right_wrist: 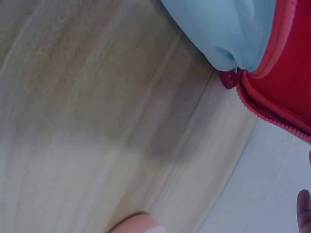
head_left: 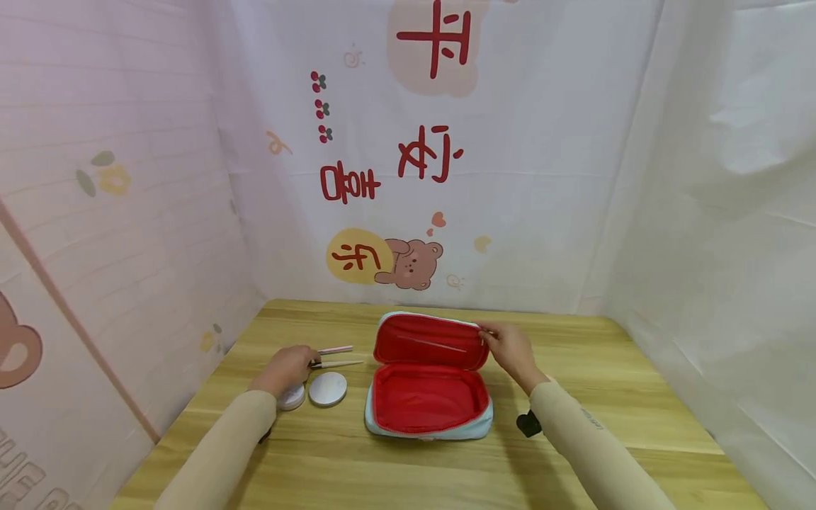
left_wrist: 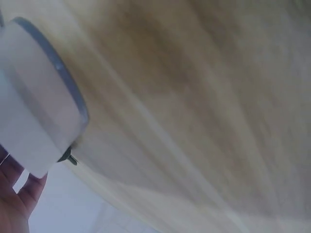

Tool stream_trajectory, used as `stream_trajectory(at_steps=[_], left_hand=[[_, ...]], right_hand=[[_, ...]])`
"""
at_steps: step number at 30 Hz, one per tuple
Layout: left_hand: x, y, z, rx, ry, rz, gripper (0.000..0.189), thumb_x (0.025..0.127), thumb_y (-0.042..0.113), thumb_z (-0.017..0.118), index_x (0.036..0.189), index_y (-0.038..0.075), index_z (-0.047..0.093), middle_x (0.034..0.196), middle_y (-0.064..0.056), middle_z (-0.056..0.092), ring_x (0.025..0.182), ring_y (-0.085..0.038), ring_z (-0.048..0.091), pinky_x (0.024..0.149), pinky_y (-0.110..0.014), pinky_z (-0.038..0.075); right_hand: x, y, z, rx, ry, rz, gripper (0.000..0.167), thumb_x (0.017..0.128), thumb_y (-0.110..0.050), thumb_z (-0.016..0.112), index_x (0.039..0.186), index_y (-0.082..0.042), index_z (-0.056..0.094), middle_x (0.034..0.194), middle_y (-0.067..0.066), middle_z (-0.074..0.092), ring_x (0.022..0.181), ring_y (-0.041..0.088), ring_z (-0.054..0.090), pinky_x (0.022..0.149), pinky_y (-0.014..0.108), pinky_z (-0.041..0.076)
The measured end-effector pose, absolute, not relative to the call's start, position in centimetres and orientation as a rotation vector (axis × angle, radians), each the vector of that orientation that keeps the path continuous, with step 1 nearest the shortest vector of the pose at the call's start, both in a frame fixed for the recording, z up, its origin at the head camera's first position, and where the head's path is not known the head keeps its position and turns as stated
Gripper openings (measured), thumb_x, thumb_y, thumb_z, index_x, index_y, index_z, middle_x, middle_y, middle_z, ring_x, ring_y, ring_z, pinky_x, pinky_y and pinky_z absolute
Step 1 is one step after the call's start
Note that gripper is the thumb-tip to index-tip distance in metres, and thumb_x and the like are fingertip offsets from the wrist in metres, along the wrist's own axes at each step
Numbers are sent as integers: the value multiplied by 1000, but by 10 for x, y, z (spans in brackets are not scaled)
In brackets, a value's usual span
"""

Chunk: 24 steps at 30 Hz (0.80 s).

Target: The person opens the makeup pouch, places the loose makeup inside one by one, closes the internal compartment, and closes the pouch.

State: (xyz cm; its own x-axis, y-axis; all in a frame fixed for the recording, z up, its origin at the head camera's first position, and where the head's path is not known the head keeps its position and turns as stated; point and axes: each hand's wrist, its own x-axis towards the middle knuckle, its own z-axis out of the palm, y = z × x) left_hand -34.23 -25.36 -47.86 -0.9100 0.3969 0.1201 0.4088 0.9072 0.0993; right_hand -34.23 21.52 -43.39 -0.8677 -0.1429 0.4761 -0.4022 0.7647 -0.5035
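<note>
A light blue zip pouch (head_left: pixel 479 423) with a red lining lies open, its lid (head_left: pixel 430 343) raised toward the wall. My right hand (head_left: pixel 513 352) pinches the lid's right corner between thumb and fingers. In the right wrist view, the red zipper (right_wrist: pixel 272 114) and its pull (right_wrist: pixel 228 79) show at the hinge side. My left hand (head_left: pixel 288 370) reaches over the table, fingertips at the dark end of a cream slim stick (head_left: pixel 344 363); I cannot tell whether they grip it. A pinkish slim stick (head_left: pixel 336 350) lies just beyond. In the left wrist view, a round white case (left_wrist: pixel 41 92) partly covers the fingers.
A round silvery case (head_left: pixel 328 389) lies between the left hand and the pouch. Another round case (head_left: pixel 291 398) sits under the left wrist. The wooden table (head_left: pixel 421 474) meets printed white cloth walls (head_left: pixel 542 177) at the back and sides.
</note>
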Motion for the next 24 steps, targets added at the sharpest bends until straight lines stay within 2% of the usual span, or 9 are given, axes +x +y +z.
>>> stream_trajectory(at_steps=[4, 11, 24], left_hand=[[-343, -252, -478, -652, -2947, -186, 20, 84, -2, 69, 100, 9, 74, 95, -7, 71, 90, -29, 67, 79, -48, 53], [-345, -251, -469, -657, -2864, -198, 16, 86, 0, 70, 99, 8, 74, 88, -5, 68, 84, -28, 67, 76, -47, 54], [-340, -250, -451, -623, -2738, -354, 18, 88, 3, 70, 105, 7, 75, 91, -5, 66, 83, -25, 64, 76, -47, 52]], right_hand=[[-341, 218, -436, 388, -2544, 855, 25, 91, -12, 71, 116, -8, 75, 97, 8, 75, 79, 19, 66, 65, 36, 50], [-341, 216, -436, 392, -2538, 839, 26, 91, -12, 71, 116, -10, 75, 99, 10, 75, 72, 17, 62, 60, 32, 45], [-341, 215, -435, 351, -2572, 850, 26, 91, -12, 71, 117, -9, 75, 96, 10, 75, 65, 16, 54, 54, 31, 38]])
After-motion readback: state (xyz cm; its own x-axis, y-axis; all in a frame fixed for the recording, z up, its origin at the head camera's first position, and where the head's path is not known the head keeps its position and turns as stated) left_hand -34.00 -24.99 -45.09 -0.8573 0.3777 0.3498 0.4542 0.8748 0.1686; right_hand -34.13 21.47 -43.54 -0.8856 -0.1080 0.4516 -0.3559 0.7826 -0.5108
